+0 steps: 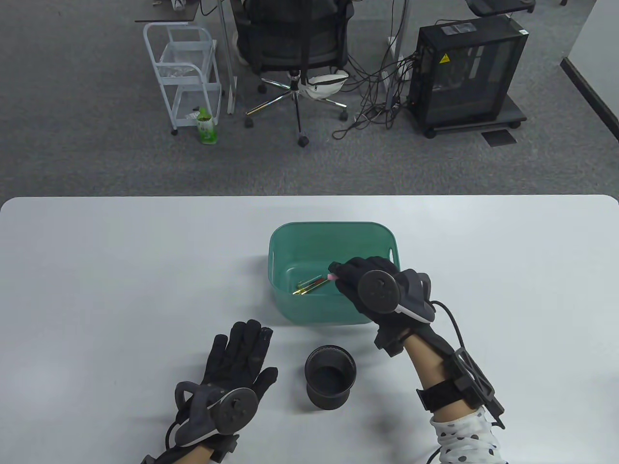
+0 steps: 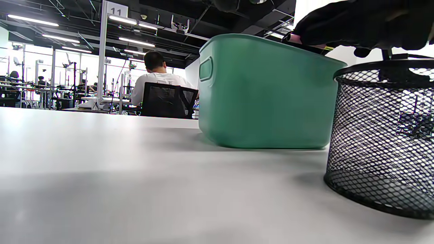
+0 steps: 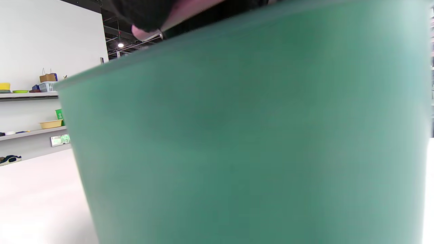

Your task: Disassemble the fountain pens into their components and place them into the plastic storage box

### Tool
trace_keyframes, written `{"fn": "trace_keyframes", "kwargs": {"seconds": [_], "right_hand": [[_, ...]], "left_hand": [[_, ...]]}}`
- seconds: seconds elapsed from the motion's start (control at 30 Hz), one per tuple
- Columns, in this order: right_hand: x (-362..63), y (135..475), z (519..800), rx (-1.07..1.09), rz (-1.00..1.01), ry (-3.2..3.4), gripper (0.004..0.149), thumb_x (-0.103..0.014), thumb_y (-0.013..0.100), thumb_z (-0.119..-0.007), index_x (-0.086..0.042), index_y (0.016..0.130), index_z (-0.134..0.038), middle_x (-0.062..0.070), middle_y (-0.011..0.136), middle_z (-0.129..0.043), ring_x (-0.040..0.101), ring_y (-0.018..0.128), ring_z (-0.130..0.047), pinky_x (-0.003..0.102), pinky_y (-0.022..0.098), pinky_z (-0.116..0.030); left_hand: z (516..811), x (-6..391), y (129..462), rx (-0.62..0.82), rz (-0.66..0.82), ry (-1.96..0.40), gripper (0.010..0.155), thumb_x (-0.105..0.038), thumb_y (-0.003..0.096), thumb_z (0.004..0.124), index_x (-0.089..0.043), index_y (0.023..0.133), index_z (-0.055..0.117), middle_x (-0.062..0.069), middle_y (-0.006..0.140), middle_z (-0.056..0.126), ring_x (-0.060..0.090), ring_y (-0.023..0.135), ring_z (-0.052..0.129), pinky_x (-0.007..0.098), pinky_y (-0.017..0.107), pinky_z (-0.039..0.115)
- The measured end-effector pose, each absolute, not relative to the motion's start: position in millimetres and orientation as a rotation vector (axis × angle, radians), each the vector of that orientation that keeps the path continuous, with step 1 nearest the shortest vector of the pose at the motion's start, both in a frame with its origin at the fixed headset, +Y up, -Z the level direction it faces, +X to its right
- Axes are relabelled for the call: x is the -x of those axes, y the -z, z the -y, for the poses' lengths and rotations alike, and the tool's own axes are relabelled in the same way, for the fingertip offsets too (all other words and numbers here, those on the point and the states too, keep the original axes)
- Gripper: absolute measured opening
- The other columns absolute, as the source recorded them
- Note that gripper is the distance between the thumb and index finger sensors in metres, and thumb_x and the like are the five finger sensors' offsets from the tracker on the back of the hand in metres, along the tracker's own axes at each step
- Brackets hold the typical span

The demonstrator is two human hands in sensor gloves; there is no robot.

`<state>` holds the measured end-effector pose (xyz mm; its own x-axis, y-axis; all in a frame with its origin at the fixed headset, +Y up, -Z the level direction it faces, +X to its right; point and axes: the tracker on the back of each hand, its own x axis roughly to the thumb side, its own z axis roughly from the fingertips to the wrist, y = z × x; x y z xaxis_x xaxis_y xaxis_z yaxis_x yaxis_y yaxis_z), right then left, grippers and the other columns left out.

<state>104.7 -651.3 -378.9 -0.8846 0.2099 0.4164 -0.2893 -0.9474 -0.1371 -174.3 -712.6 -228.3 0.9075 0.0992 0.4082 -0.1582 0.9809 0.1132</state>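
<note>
— While the left hand [image 1: 232, 372] lies flat on the table [image 1: 121, 270], what's the right hand [image 1: 367, 285] doing?
— Its grip pinches a pink pen part [image 1: 332, 276] over the green box [image 1: 290, 232], above loose parts [image 1: 309, 286].
— And the left wrist view?
— Box beside a mesh cup [image 2: 379, 135].

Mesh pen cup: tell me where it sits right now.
In the table view the black mesh pen cup stands upright on the white table, just in front of the green storage box, between the left hand and right hand.
</note>
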Motion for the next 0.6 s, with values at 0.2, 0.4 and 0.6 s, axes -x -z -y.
{"fn": "trace_keyframes", "kwargs": {"seconds": [0.2, 0.4, 0.6], "right_hand": [[-106, 379, 654, -0.598, 0.292, -2.818, 0.045, -0.043, 0.058, -0.069, -0.036, 0.102, -0.075, -0.004, 0.101, -0.077, 0.017, 0.09, -0.08, 0.048, 0.08, -0.054], [-110, 378, 654, -0.605, 0.307, -2.817, 0.049, -0.046, 0.058, -0.067, -0.034, 0.104, -0.073, -0.002, 0.109, -0.071, 0.02, 0.099, -0.074, 0.049, 0.083, -0.049], [-116, 372, 652, -0.608, 0.332, -2.808, 0.054, -0.049, 0.058, -0.063, -0.033, 0.11, -0.067, -0.001, 0.118, -0.06, 0.022, 0.109, -0.063, 0.049, 0.085, -0.043]], "left_hand": [[713, 174, 229, -0.14, 0.413, -0.133, 0.072, -0.053, 0.0671, 0.041, -0.016, 0.128, 0.032, 0.013, 0.135, 0.035, 0.038, 0.123, 0.031, 0.055, 0.089, 0.021], [713, 174, 229, -0.136, 0.413, -0.133, 0.072, -0.053, 0.0671, 0.041, -0.016, 0.128, 0.032, 0.013, 0.135, 0.035, 0.038, 0.123, 0.03, 0.055, 0.089, 0.021], [713, 174, 229, -0.132, 0.416, -0.13, 0.072, -0.053, 0.067, 0.041, -0.016, 0.128, 0.031, 0.013, 0.135, 0.035, 0.038, 0.123, 0.031, 0.055, 0.089, 0.021]]}}
